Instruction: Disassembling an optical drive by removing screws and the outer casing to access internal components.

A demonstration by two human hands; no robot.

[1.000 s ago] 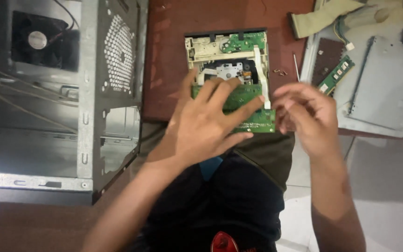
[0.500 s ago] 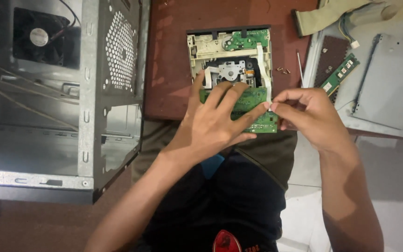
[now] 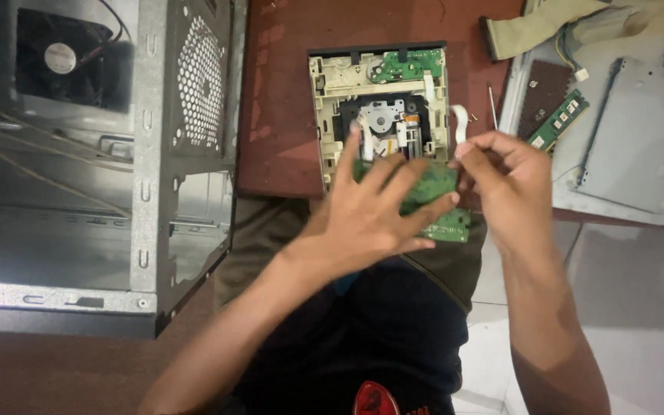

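An opened optical disc drive (image 3: 378, 84) lies on the reddish table, its beige frame and lens mechanism exposed. A green circuit board (image 3: 451, 224) covers its near end. My left hand (image 3: 370, 207) lies flat on that board with the fingers spread, pressing it down. At the board's right edge my right hand (image 3: 505, 180) pinches with thumb and fingertips, just below the end of a short white ribbon cable (image 3: 459, 121). My fingers hide exactly what they pinch.
An open metal computer case (image 3: 186, 115) with a rear fan (image 3: 59, 58) lies at the left. Right of the drive are a thin metal rod (image 3: 493, 106), a green memory stick (image 3: 559, 121), a grey metal cover (image 3: 643, 138) and a beige flat cable (image 3: 547, 23).
My right hand came in from the right and closed its fingertips at the board's right edge. My left hand stayed spread on the board.
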